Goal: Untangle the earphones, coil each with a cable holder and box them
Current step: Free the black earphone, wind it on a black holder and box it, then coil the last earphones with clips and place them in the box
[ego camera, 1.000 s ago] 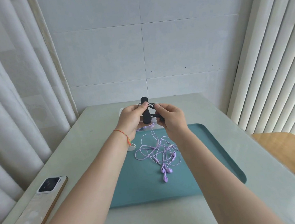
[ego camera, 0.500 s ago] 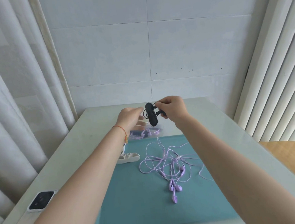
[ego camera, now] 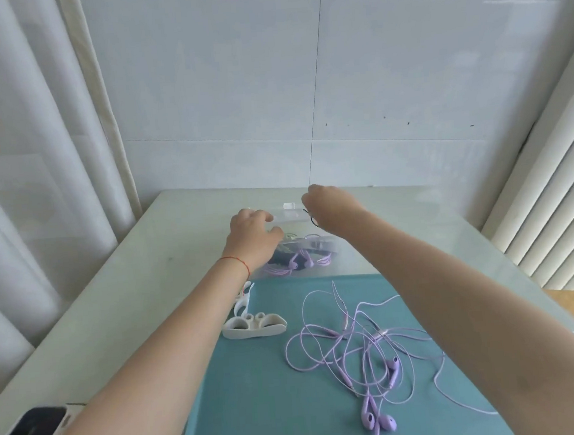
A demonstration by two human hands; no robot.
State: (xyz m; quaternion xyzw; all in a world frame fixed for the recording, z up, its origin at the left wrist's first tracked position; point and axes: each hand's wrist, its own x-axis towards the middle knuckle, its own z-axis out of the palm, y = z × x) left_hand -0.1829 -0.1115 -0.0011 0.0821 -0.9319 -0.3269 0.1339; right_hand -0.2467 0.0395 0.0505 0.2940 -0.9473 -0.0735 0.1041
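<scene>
Both hands have moved from above the mat to the clear box: left hand gripping its rim, right hand pinching the black coiled earphones over it; boxing is beginning, while purple earphones are lying tangled on the mat.

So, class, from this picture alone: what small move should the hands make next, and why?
Probably lower the right hand and drop the black earphone cable it pinches into the clear box, which the left hand holds. That hand hangs right over the box, and the purple earphones lie tangled on the mat.
</scene>
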